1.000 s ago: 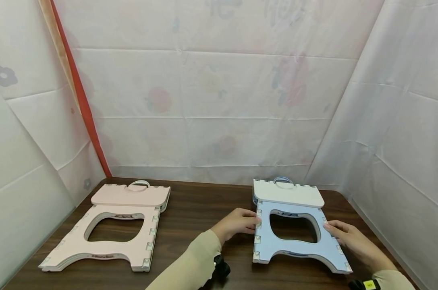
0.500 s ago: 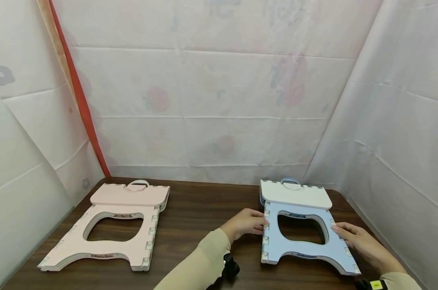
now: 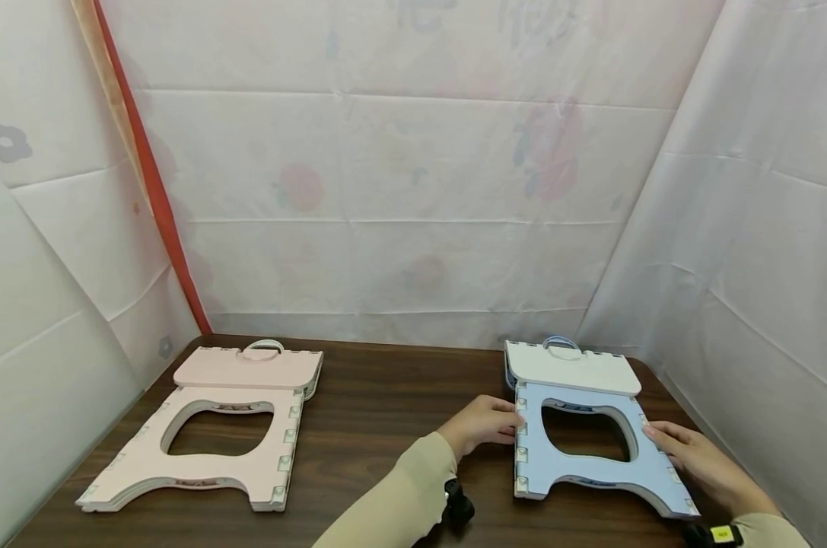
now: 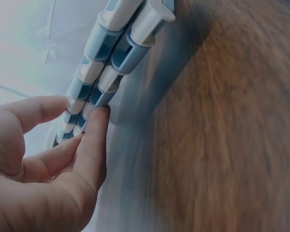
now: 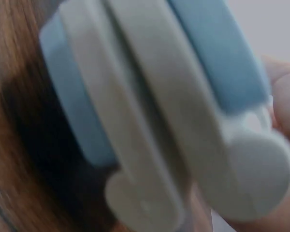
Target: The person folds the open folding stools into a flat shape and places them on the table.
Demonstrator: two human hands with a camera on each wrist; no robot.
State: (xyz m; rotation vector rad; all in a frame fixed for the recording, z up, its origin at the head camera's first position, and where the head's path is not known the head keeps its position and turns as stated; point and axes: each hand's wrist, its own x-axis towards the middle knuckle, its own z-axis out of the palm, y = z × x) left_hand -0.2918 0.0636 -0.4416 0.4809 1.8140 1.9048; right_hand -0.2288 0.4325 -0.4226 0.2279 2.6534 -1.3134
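Note:
A folded step stool (image 3: 532, 449) in blue and white lies flat at the right of the table, its white top panel and blue loop handle toward the back. My left hand (image 3: 483, 426) pinches its left hinged edge; in the left wrist view the thumb and fingertips meet the blue and white hinge knuckles (image 4: 104, 43). On the opposite edge my right hand (image 3: 704, 460) grips with the thumb over the top face, the other fingers mostly hidden. Blurred stool legs (image 5: 154, 96) fill the right wrist view, covering most of that hand.
A matching pink folded stool (image 3: 242, 371) lies at the left of the dark wooden table (image 3: 386, 380). White printed cloth (image 3: 413, 190) hangs behind and along both sides, and the right-hand cloth (image 3: 762, 304) runs close beside my right arm. A red strip (image 3: 156, 183) edges the left corner.
Both hands have moved the blue stool steadily to the right across the table, keeping their grip on its edges. The pink stool has stayed in place.

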